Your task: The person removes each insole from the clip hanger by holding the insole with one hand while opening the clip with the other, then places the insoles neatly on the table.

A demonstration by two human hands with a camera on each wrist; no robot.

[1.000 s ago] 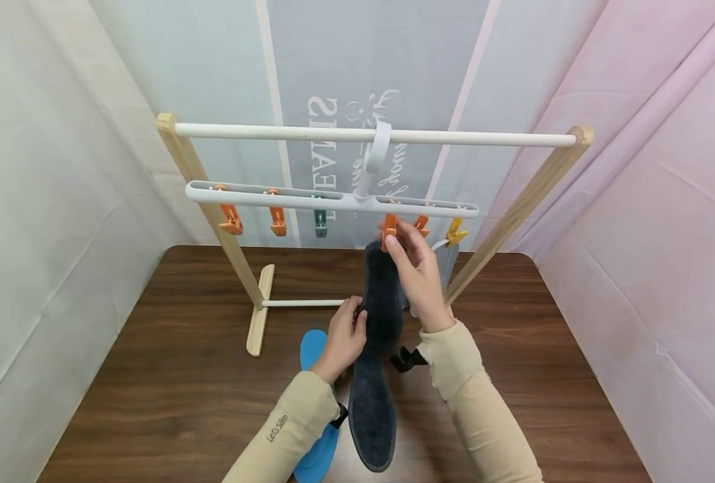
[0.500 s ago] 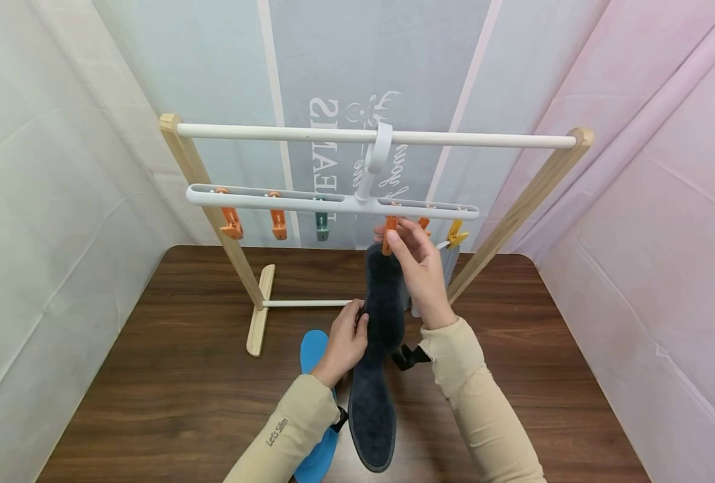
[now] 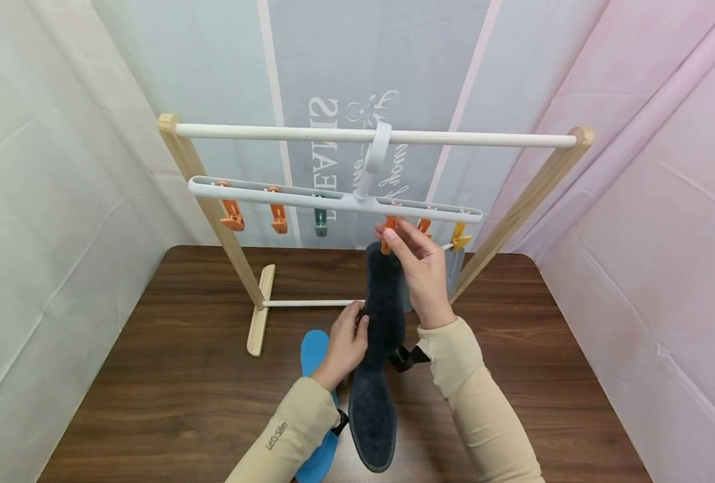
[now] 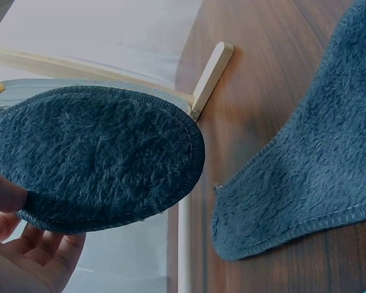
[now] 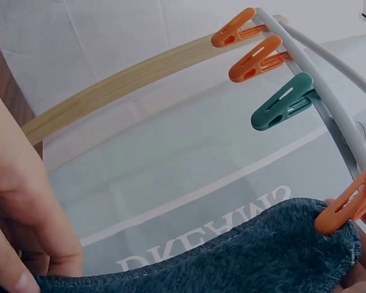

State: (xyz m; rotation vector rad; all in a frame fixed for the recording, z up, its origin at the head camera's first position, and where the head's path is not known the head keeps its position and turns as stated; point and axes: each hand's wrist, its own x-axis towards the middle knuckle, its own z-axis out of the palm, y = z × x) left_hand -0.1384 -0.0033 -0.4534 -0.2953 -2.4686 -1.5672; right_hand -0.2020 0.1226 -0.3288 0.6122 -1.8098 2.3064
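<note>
My left hand [image 3: 344,342] pinches the edge of a dark fuzzy insole [image 3: 384,295], thumb on its near face and fingers behind. At its upper end, my right hand [image 3: 422,272] pinches an orange clip [image 3: 389,235] on the white hanger [image 3: 285,198]. In the right wrist view the clip's jaws lie over the insole's tip [image 5: 293,235], with fingertips behind it. A second dark insole [image 3: 372,416] is below, on the table side; in the left wrist view this insole [image 4: 317,165] appears separate from the held one. A blue insole [image 3: 315,355] lies beside it, partly under my left sleeve.
The hanger hooks over the white rail [image 3: 484,139] of a wooden-legged rack. Two orange clips and a green clip [image 3: 320,223] hang at left. At right, a yellow clip [image 3: 460,236] and another orange one hang near a grey insole [image 3: 455,268]. Curtains surround the table.
The hanger has swung slightly, its left end rising and its right end dipping. Both hands keep nearly the same place and hold.
</note>
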